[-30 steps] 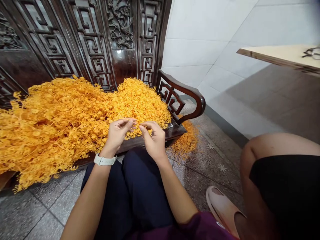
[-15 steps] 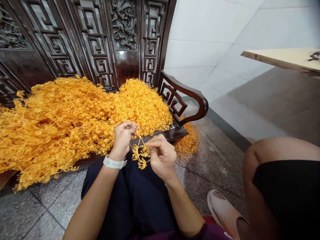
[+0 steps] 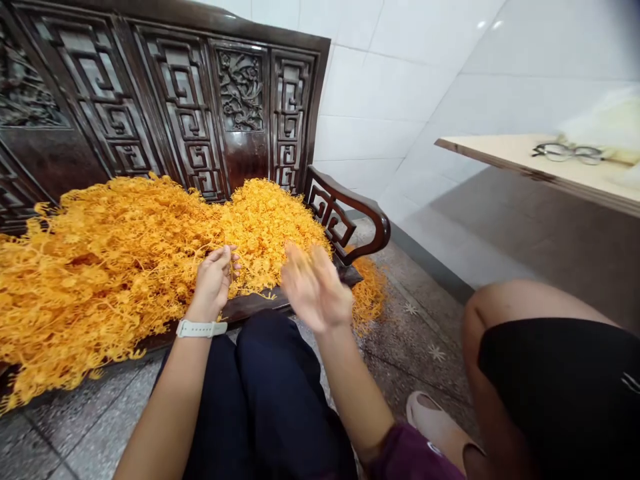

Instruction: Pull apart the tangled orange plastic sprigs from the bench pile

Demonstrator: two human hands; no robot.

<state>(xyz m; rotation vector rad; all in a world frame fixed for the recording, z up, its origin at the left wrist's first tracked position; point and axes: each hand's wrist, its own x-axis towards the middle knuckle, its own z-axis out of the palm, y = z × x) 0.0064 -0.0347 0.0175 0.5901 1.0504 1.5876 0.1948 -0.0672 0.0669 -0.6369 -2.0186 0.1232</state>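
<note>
My left hand [image 3: 214, 279], with a pale watch strap [image 3: 201, 329] at its wrist, is raised over the front edge of the bench. Its thumb and fingers pinch together on a thin stem, mostly hidden by the fingers. To its right, my right hand [image 3: 320, 288] is smeared by motion, its fingers stretched out and apart in front of the smaller heap of orange plastic flower sprigs [image 3: 265, 223]. Yellow shows between those fingers, but I cannot tell whether it is a sprig or the heap behind. A larger heap of orange sprigs [image 3: 125, 260] spreads along the seat to the left.
The carved dark wooden bench [image 3: 245, 157] has a curved armrest [image 3: 363, 210] at its right. More orange pieces [image 3: 369, 293] lie on the floor beside it. Eyeglasses [image 3: 570, 153] rest on a wooden tabletop [image 3: 500, 148]. Another person's knee [image 3: 520, 303] and shoe [image 3: 440, 427] are at right.
My hands have moved apart: the left shifted left, the right reached up and forward toward the smaller heap. The sprig between them is no longer visible there. The view has tilted and turned right.
</note>
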